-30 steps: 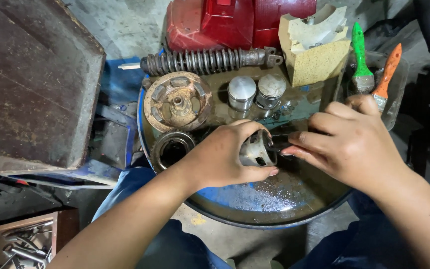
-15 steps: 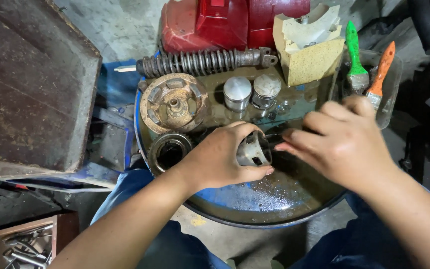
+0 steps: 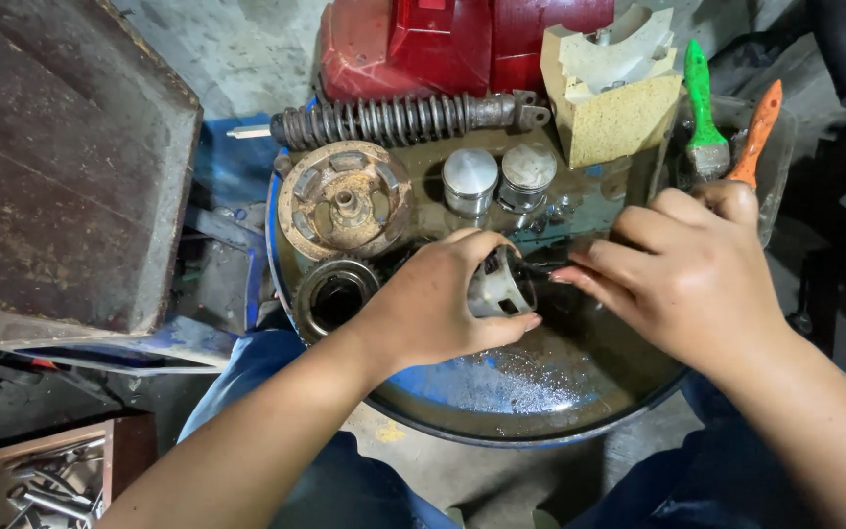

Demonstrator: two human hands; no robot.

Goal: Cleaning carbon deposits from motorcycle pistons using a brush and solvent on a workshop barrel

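— What have you got there?

— My left hand (image 3: 433, 309) is closed around a small grey metal piston (image 3: 497, 286), fingers curled over its top and thumb under its skirt. I hold it just above the oily blue round metal tray (image 3: 501, 392) that serves as my surface, near the tray's middle.

— And the other hand?

— My right hand (image 3: 682, 274) has its fingertips pinched together at the piston's open side. Whether they hold a small part I cannot tell; it is too dark there.

— How do you do this well?

— I'd say keep the left grip firm so the piston does not turn, work over the tray so anything that slips lands in it, and keep the fingers dry of oil.

— What else is about?

— A rusty round clutch plate (image 3: 345, 201), two shiny silver pistons (image 3: 496, 178), a dark coil-spring shock absorber (image 3: 394, 120) and a green-handled brush (image 3: 702, 113) and an orange-handled brush (image 3: 758, 132).
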